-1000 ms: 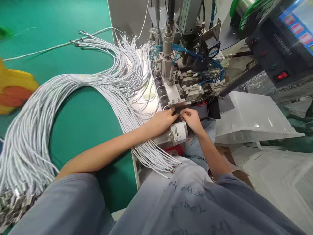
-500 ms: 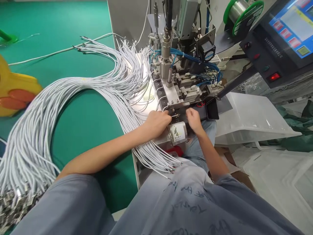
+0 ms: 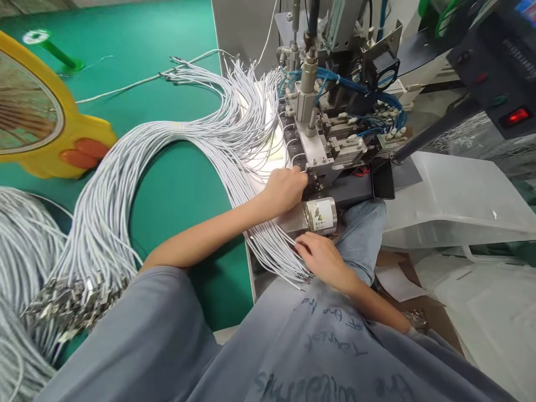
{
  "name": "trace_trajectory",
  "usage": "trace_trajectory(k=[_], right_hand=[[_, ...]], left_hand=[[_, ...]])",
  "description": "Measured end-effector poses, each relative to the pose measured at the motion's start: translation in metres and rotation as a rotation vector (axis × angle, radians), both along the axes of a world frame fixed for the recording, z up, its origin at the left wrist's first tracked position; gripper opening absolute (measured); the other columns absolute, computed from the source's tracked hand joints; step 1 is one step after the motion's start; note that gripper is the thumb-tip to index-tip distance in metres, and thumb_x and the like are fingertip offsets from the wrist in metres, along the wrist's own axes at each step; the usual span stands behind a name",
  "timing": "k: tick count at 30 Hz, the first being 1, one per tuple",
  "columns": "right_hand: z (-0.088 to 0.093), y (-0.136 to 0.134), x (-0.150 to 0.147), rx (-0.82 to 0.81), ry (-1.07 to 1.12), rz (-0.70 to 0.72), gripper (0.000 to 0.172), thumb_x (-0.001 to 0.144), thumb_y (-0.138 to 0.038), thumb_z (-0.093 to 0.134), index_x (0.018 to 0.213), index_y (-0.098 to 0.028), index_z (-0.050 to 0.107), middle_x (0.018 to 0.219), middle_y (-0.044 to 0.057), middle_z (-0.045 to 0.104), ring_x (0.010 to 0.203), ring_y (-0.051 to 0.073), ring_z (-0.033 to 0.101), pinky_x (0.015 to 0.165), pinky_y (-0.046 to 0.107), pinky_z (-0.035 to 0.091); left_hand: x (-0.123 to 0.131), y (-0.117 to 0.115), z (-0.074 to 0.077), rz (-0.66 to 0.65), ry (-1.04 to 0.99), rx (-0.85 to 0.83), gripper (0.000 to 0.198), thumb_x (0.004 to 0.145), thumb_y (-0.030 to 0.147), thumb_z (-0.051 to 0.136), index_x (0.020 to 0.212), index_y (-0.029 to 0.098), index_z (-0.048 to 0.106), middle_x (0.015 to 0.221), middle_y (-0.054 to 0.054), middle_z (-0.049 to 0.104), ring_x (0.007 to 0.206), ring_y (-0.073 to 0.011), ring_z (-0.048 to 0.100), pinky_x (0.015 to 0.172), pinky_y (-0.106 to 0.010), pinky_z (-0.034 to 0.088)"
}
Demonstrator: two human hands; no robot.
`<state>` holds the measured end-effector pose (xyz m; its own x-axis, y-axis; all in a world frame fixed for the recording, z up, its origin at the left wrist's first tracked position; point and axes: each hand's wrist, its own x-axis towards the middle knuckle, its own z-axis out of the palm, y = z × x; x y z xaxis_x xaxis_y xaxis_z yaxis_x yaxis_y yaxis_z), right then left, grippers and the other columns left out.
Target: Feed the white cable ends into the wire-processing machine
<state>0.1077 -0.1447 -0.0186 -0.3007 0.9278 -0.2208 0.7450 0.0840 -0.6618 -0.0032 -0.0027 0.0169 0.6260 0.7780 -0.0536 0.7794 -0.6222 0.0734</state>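
A thick bundle of thin white cables (image 3: 167,151) curves across the green table (image 3: 176,206) to a metal machine (image 3: 330,139) with blue tubing. My left hand (image 3: 287,188) is curled against the machine's front jaw; what its fingers hold is hidden. My right hand (image 3: 320,257) lies lower down, fingers bent over the loose stripped ends of the white cables (image 3: 280,259) that hang over the table edge. A small silver cylinder with a warning label (image 3: 321,215) sits between my two hands.
A yellow racket-shaped swatter (image 3: 37,128) lies at the left. Metal connector ends (image 3: 62,307) pile up at the lower left. A translucent plastic tray (image 3: 452,195) stands right of the machine, below a control box with a red light (image 3: 515,116). My jeans-clad knee (image 3: 360,234) is underneath.
My right hand left the machine's jaw and dropped down to the loose cable ends at the table edge. My left hand stayed at the jaw. The camera swung left.
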Motion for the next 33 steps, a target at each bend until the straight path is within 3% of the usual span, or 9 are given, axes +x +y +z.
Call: trace_trajectory(k=[3,5,7,11,13,17,21,25,33], right_hand=[[0.013,0.007,0.016,0.011,-0.009,-0.041,0.019,0.088,-0.022,0.043,0.082,-0.019,0.061,0.078,0.003,0.067,0.067,0.015,0.057,0.061,0.026,0.035],[0.024,0.012,0.031,0.001,0.036,-0.072,0.021,0.087,-0.024,0.044,0.075,-0.018,0.060,0.069,0.002,0.065,0.061,0.014,0.055,0.058,0.026,0.035],[0.033,0.018,0.047,0.045,0.147,-0.183,0.020,0.085,-0.026,0.048,0.071,-0.018,0.060,0.067,0.001,0.064,0.061,0.013,0.055,0.057,0.025,0.037],[0.040,0.029,0.069,0.197,0.483,-0.513,0.010,0.073,-0.028,0.064,0.072,-0.019,0.061,0.069,-0.001,0.063,0.062,0.012,0.056,0.058,0.024,0.044],[0.040,0.033,0.071,0.202,0.649,-0.565,0.015,0.067,-0.029,0.070,0.075,-0.019,0.062,0.067,-0.002,0.062,0.061,0.012,0.056,0.058,0.024,0.046],[0.035,0.035,0.062,0.229,0.843,-0.561,0.016,0.073,-0.033,0.066,0.084,-0.021,0.065,0.067,-0.002,0.063,0.061,0.012,0.058,0.062,0.027,0.048],[0.032,0.035,0.050,0.353,0.793,-0.596,0.013,0.078,-0.031,0.061,0.080,-0.020,0.069,0.067,0.000,0.059,0.061,0.011,0.055,0.058,0.026,0.045],[0.032,0.036,0.046,0.378,0.773,-0.563,0.014,0.078,-0.029,0.062,0.084,-0.022,0.071,0.070,0.000,0.056,0.062,0.010,0.053,0.057,0.026,0.042],[0.036,0.041,0.056,0.361,0.732,-0.499,0.011,0.074,-0.030,0.066,0.075,-0.021,0.073,0.057,-0.003,0.045,0.054,0.009,0.039,0.048,0.024,0.031]], left_hand=[[0.004,-0.014,0.004,-0.205,-0.368,-0.096,0.029,0.090,0.019,0.038,0.087,0.009,0.065,0.089,-0.013,0.059,0.083,-0.0198,0.058,0.071,-0.032,0.045],[0.007,-0.026,0.005,-0.376,-0.590,-0.287,0.030,0.093,0.024,0.037,0.097,0.011,0.064,0.096,-0.011,0.059,0.087,-0.0163,0.057,0.078,-0.029,0.046],[0.010,-0.034,0.004,-0.441,-0.690,-0.478,0.031,0.094,0.030,0.039,0.103,0.012,0.062,0.098,-0.009,0.060,0.088,-0.0147,0.057,0.079,-0.027,0.046],[0.012,-0.036,0.000,-0.300,-0.828,-0.641,0.036,0.087,0.043,0.053,0.104,0.013,0.063,0.085,-0.006,0.061,0.068,-0.0107,0.056,0.062,-0.022,0.045],[0.012,-0.033,0.000,-0.255,-0.882,-0.645,0.034,0.087,0.043,0.052,0.097,0.014,0.066,0.077,-0.003,0.060,0.060,-0.0086,0.053,0.057,-0.020,0.042],[0.010,-0.031,0.004,-0.247,-0.932,-0.574,0.031,0.088,0.039,0.051,0.080,0.015,0.069,0.064,-0.001,0.056,0.058,-0.0078,0.050,0.054,-0.019,0.040],[0.010,-0.034,0.008,-0.259,-1.013,-0.611,0.025,0.085,0.034,0.056,0.079,0.014,0.070,0.069,-0.003,0.060,0.061,-0.0086,0.052,0.053,-0.019,0.041],[0.010,-0.036,0.010,-0.208,-1.085,-0.681,0.024,0.085,0.033,0.057,0.081,0.014,0.070,0.069,-0.004,0.060,0.060,-0.0091,0.053,0.052,-0.020,0.041],[0.009,-0.029,0.009,-0.302,-1.060,-0.542,0.014,0.082,0.023,0.060,0.078,0.015,0.070,0.066,-0.002,0.059,0.061,-0.0087,0.052,0.054,-0.020,0.041]])
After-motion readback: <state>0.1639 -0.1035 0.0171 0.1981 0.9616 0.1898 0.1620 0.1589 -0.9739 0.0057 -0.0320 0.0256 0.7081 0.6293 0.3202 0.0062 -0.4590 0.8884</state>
